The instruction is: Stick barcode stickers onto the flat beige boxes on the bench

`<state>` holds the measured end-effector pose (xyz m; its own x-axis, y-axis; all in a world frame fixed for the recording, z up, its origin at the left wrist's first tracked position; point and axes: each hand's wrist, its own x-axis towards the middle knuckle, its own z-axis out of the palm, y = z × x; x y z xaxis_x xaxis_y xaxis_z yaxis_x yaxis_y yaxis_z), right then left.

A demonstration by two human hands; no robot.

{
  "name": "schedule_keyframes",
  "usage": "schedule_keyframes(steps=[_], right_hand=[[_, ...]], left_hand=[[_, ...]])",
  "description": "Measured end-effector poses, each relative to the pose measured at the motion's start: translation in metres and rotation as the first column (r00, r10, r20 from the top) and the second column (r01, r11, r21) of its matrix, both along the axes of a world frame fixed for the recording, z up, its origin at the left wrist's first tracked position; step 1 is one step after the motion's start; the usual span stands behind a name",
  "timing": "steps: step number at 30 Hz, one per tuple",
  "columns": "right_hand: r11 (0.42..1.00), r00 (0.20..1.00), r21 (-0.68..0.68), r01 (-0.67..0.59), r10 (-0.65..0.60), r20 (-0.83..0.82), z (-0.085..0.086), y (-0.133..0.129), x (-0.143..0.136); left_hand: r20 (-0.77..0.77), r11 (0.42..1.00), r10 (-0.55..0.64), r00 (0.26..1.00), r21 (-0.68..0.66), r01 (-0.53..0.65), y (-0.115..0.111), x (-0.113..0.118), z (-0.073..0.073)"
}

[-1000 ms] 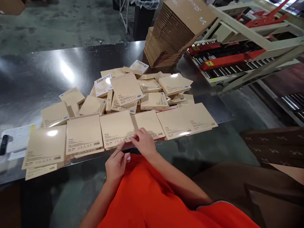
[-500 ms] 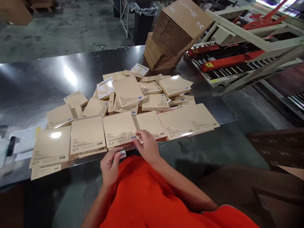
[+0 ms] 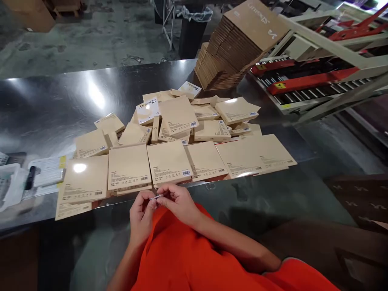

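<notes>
My left hand [image 3: 142, 214] pinches a small stack of barcode stickers [image 3: 155, 197] just off the table's front edge. From the right, the fingers of my right hand [image 3: 178, 204] are closed at the stickers' other end; whether a single one is between them is hidden. Right behind my hands lies a flat cream box [image 3: 168, 159] with a barcode sticker [image 3: 186, 173] at its lower right corner. Similar boxes lie in a row along the edge, among them one box [image 3: 129, 165] to its left and another box [image 3: 204, 157] to its right.
Behind the row is a loose heap of cream boxes [image 3: 178, 113] on the dark metal table [image 3: 60, 105]. Folded cartons [image 3: 236, 44] are stacked at the back right, beside a roller conveyor [image 3: 315, 85]. A white basket [image 3: 13, 186] stands at the left.
My right hand has left the middle box and come back to the stickers in my left hand. That box now shows its barcode sticker uncovered. The view has shifted slightly.
</notes>
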<state>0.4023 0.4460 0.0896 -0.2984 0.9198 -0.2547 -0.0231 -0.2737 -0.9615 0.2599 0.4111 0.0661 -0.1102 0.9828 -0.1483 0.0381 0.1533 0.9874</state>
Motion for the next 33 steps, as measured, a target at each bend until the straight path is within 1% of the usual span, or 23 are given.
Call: schedule_keyframes(steps=[1,3,5,8,12,13,14,16,18,19,22,24,29,33], right_hand=[[1.0,1.0,-0.001,-0.004,0.004,0.007,0.001,0.0,-0.004],[0.999,0.997,0.038,-0.018,0.015,0.069,0.001,0.0,-0.011],[0.993,0.987,0.116,-0.02,0.001,0.16,0.001,0.0,-0.019],[0.971,0.958,0.239,-0.009,-0.06,0.281,-0.001,0.001,-0.028],[0.956,0.941,0.292,0.037,-0.131,0.311,-0.007,0.01,-0.035],[0.95,0.927,0.308,0.059,-0.166,0.336,-0.008,0.015,-0.035],[0.941,0.896,0.33,0.076,-0.21,0.391,-0.01,0.02,-0.036],[0.931,0.787,0.359,0.065,-0.269,0.555,-0.015,0.03,-0.039],[0.943,0.665,0.331,0.004,-0.25,0.703,-0.019,0.039,-0.045],[0.952,0.621,0.305,-0.027,-0.223,0.751,-0.021,0.043,-0.048],[0.964,0.546,0.258,-0.067,-0.181,0.818,-0.027,0.046,-0.056],[0.966,0.526,0.25,-0.062,-0.181,0.831,-0.029,0.045,-0.059],[0.965,0.509,0.254,-0.057,-0.191,0.84,-0.033,0.044,-0.06],[0.964,0.477,0.259,-0.062,-0.199,0.856,-0.034,0.044,-0.061]], left_hand=[[-0.023,1.0,0.013,1.0,-0.004,-0.013,0.001,-0.003,0.0],[-0.095,0.999,0.038,0.995,0.005,-0.037,0.002,-0.009,-0.001],[-0.189,0.998,0.05,0.981,0.037,-0.044,0.002,-0.014,-0.002],[-0.307,0.996,0.055,0.95,0.079,-0.032,0.004,-0.022,-0.005],[-0.426,0.99,0.073,0.902,0.138,-0.016,0.006,-0.037,-0.014],[-0.458,0.985,0.092,0.884,0.17,-0.015,0.007,-0.042,-0.017],[-0.491,0.977,0.115,0.864,0.211,-0.011,0.008,-0.047,-0.02],[-0.554,0.961,0.142,0.821,0.277,0.02,0.01,-0.056,-0.028],[-0.601,0.953,0.122,0.79,0.294,0.076,0.013,-0.064,-0.033],[-0.617,0.952,0.104,0.78,0.288,0.101,0.014,-0.066,-0.035],[-0.625,0.953,0.078,0.777,0.275,0.126,0.015,-0.07,-0.038],[-0.62,0.955,0.073,0.781,0.269,0.124,0.015,-0.069,-0.038],[-0.61,0.96,0.052,0.791,0.249,0.128,0.014,-0.07,-0.037],[-0.626,0.959,0.045,0.779,0.246,0.143,0.014,-0.072,-0.037]])
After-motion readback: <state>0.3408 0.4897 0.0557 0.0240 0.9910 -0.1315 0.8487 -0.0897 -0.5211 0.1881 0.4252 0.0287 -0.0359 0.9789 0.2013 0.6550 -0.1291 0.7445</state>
